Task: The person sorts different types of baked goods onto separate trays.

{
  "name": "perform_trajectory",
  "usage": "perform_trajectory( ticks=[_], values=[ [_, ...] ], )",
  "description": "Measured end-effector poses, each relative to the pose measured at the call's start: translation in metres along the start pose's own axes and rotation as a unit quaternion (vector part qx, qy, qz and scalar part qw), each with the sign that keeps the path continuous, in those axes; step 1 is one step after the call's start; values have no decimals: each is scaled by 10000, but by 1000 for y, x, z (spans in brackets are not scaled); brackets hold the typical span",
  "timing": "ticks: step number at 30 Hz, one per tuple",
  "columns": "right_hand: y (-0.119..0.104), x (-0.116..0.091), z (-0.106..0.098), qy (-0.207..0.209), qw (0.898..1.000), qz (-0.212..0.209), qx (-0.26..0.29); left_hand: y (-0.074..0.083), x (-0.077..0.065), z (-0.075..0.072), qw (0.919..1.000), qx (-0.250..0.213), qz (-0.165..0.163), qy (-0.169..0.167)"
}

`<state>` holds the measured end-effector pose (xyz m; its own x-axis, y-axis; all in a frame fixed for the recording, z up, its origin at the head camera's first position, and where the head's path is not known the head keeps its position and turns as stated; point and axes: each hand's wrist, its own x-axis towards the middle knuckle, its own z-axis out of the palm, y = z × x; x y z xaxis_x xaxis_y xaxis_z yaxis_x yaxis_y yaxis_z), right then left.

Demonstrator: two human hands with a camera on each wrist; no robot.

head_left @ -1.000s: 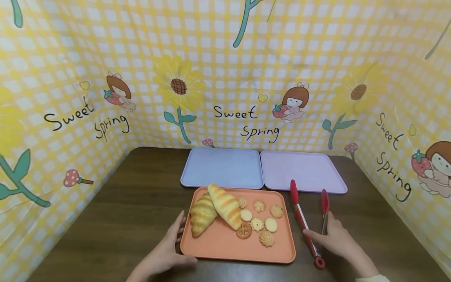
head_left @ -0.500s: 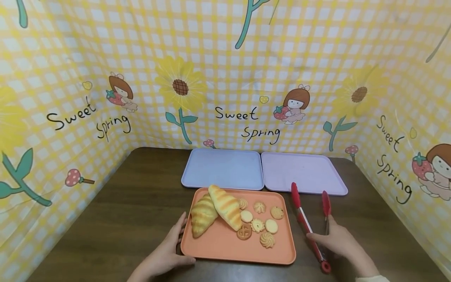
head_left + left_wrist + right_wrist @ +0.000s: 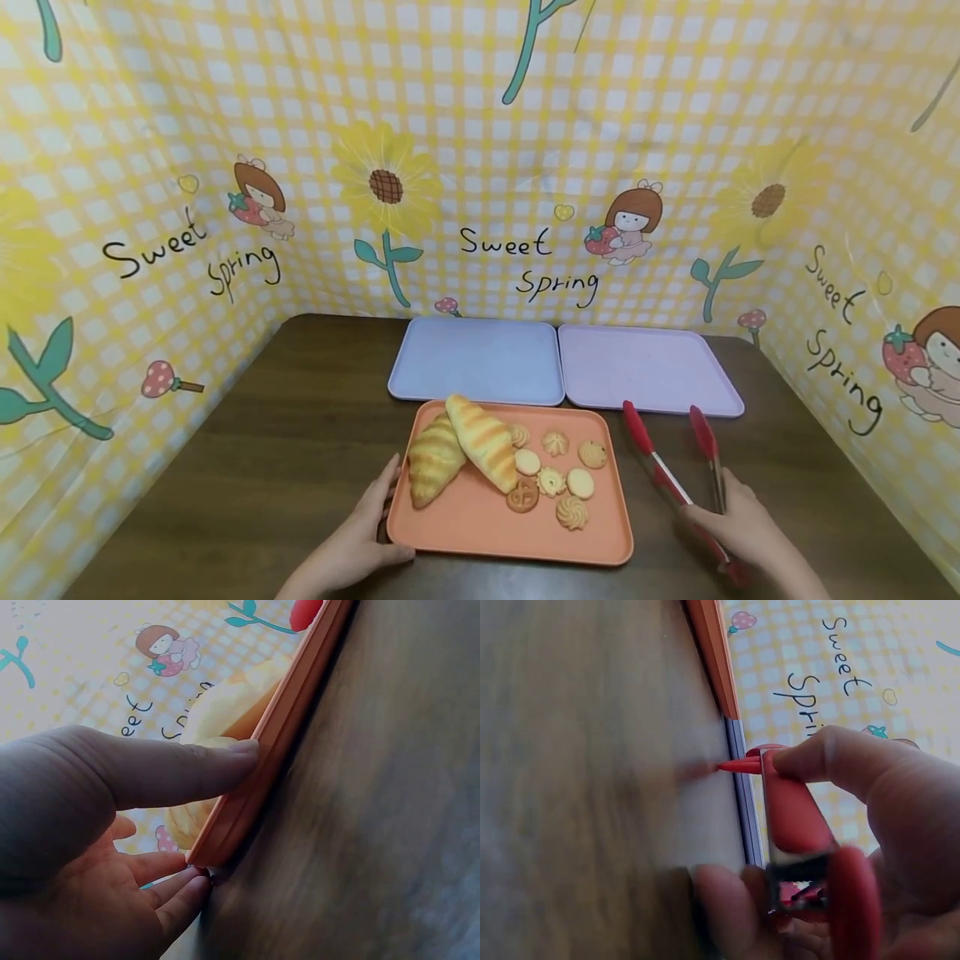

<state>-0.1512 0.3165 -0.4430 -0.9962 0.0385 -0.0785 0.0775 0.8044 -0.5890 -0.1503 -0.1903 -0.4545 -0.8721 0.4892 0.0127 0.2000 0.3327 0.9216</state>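
Note:
At the near left corner of an orange tray [image 3: 450, 532], my left hand [image 3: 352, 533] holds on, thumb along the front rim and fingers at the left side. On that tray lie a croissant [image 3: 433, 462], a long striped bread roll [image 3: 483, 442] overlapping it, and several cookies [image 3: 573, 512] toward the right. To the tray's right, my right hand [image 3: 738, 521] grips red-tipped metal tongs [image 3: 671, 479], thumb on one arm and fingers on the other. The tongs' tips are spread apart with nothing between them, pointing to the back.
A blue tray [image 3: 476, 360] and a lilac tray [image 3: 648, 367] stand side by side at the back of the dark wooden table [image 3: 247, 467]. A yellow checked cloth [image 3: 480, 150] with printed flowers walls in the back and both sides.
My right hand has drawn the tongs back toward me and a little right, so their tips have left the lilac tray's surface. The left hand stays at the orange tray.

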Motion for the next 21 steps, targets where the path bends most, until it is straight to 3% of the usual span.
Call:
perform_trajectory(
  ticks=[3, 6, 12, 21],
  values=[
    [2, -5, 1, -184, 9977, 331, 554, 1, -1, 1, 9999, 8, -102, 29],
    [3, -8, 1, -261, 9952, 536, 773, 1, 0, 0, 9999, 42, -150, 47],
    [7, -11, -2, 33, 9998, 204, -18, -1, -2, 2, 9999, 127, -108, 45],
    [-1, -15, -16, 438, 9988, 225, -10, 2, 1, 1, 9996, 70, -250, 86]
  ],
)
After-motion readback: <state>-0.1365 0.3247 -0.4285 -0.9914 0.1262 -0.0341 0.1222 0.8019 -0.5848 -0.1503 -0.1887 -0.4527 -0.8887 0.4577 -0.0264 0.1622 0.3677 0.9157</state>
